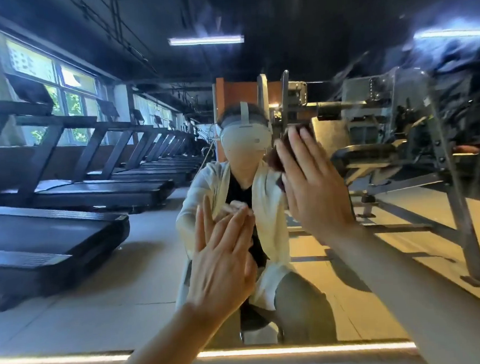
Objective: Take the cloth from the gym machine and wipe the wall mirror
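Right hand (315, 188) flat, grip open—dark cloth (281, 156) pressed under palm against mirror (125, 259); left hand (224, 264) open, empty.

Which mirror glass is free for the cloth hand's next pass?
Free: wall mirror left of the left hand, and right of the right hand. Crowded: the centre, where the right hand presses the dark cloth close above the left hand.
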`<state>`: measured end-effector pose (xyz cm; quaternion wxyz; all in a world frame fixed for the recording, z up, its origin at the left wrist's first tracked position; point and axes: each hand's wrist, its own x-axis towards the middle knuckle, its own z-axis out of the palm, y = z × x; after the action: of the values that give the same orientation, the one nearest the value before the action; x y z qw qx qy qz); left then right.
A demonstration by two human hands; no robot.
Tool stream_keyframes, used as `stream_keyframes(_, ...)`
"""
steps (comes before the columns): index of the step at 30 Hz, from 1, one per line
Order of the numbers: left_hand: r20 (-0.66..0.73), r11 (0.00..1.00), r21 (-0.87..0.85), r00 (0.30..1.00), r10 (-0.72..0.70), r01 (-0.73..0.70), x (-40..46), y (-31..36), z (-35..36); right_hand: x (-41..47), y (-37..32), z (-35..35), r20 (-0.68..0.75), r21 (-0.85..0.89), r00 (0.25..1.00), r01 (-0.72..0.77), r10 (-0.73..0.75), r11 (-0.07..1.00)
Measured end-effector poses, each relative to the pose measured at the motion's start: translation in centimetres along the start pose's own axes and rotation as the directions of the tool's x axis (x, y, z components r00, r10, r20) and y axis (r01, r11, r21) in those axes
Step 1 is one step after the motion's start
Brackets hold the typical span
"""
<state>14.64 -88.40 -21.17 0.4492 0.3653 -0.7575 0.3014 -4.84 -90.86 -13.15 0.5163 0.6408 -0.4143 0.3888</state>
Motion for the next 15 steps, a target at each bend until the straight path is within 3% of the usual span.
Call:
stream_keyframes(4, -0.142, 1.000, -0.008, 0.990, -0.016, 0.015, 6.0, -0.7, -1.8, 10.2, 2.0, -0.8, -0.165, 0.067, 0.956, -0.235, 0.243, 0.970)
stream_keyframes(7, -0.181, 0.998, 0.020, 0.982, -0.051, 0.056, 8.7, -1.9, -2.5, 8.3, -0.2, -0.1, -0.226, 0.163, 0.921, -0.284, 0.316, 0.945)
stream_keyframes(12, -0.128, 0.997, 0.041, 0.990, -0.065, 0.071, 6.8, -3.8, -1.9, -5.8, -5.0, 1.5, 0.034, 0.128, 0.999, 0.028, -0.032, 0.991)
stream_keyframes(15, -0.102, 0.997, 0.064, 0.994, -0.045, 0.051, 4.6, -5.0, -2.1, -5.6, -3.9, 1.3, 0.082, 0.133, 0.988, 0.120, -0.132, 0.984)
